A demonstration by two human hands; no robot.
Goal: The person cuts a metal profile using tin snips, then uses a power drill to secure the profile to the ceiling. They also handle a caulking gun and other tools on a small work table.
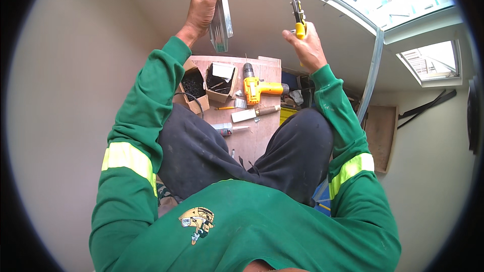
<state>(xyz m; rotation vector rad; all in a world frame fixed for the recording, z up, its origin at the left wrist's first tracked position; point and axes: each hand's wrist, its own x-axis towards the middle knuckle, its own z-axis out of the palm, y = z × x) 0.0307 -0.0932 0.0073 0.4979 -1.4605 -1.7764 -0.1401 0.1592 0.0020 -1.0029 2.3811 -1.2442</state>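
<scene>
One shiny metal channel [220,25] is gripped in the left hand [202,10], pointed snips [296,7] in the right hand [309,49].

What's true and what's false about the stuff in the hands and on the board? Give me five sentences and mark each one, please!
1. The left hand is holding a long piece of metal. True.
2. The right hand is holding a pencil. False: it is holding cutters with yellow on the handles.
3. The drill is yellow and black. True.
4. The drill is inside a cardboard box. False: it lies on the wooden board, to the right of the two cardboard boxes.
5. The sleeves are red. False: they are green, each with a bright yellow band.
</scene>
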